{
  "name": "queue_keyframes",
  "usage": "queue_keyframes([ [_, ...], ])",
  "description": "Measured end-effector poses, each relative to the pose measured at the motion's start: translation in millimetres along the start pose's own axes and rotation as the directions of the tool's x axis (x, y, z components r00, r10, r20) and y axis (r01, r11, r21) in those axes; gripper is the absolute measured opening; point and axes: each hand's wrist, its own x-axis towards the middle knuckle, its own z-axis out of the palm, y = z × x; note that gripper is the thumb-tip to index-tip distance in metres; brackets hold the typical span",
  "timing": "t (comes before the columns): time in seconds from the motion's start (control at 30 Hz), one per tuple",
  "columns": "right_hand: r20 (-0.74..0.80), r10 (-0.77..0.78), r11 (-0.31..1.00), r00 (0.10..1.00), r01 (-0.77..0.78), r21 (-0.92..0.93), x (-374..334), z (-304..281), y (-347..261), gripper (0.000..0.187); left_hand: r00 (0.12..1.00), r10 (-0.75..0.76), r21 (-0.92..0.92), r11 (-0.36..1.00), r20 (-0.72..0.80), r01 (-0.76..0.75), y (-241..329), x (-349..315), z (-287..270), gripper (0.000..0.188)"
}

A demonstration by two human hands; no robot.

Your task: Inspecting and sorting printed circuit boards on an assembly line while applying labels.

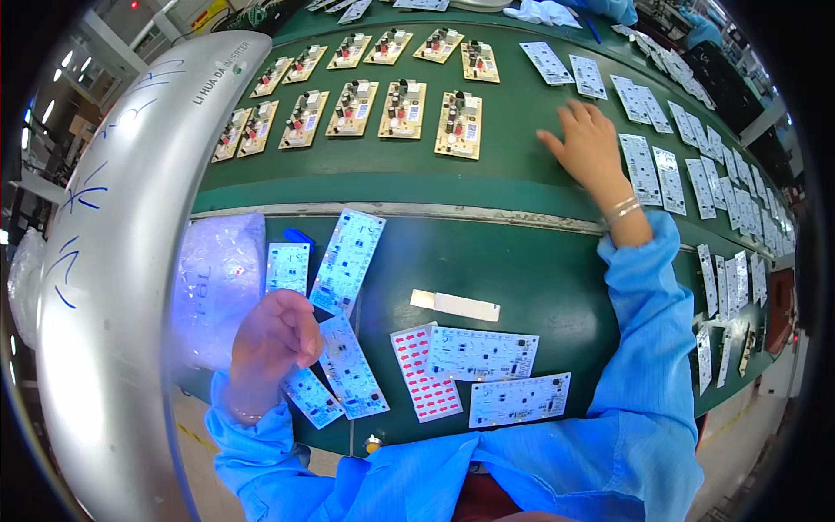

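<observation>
Nearest: sticker sheet (416, 370), partly under a white board (484, 353). Left hand (277, 335), curled, hides parts of the left boards (354, 370); whether its grip holds anything, I can't tell. Beyond: right hand (591, 146), grip loosely wide, near far boards (640, 170).

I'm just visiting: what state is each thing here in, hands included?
Left hand: fingers curled; grip unclear
Right hand: thumb and fingers apart, apparently empty
Blue-lit boards: some overlapping
Red-arrow sheet: flat, partly covered
White strip: flat, uncovered
Plastic bag: sealed or not, unclear
Tan boards: in two rows, components up
</observation>
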Motion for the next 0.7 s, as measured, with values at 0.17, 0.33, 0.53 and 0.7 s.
queue_keyframes([
  [0.17, 0.160, 0.098, 0.995, 0.982, -0.097, -0.010, -34, -12, 9, 0.035, 0.998, -0.039, 0.022, 0.999, -0.047, 0.040, 20, 4, 11, 0.045],
  [0.33, 0.123, 0.171, 0.984, 0.978, -0.175, 0.020, -36, -12, 15, 0.046, 0.998, 0.001, 0.083, 0.996, -0.063, 0.004, 17, 6, 9, 0.040],
  [0.53, -0.075, -0.057, 0.938, 0.996, 0.079, 0.336, -24, -34, -7, 0.052, 0.971, 0.158, 0.392, 0.917, -0.181, -0.076, 12, 6, 10, 0.037],
  [0.7, -0.300, -0.498, 0.600, 0.814, 0.573, 0.558, -13, -41, -97, 0.052, 0.867, 0.495, 0.951, 0.290, -0.055, -0.104, 1, 1, 6, 0.038],
])
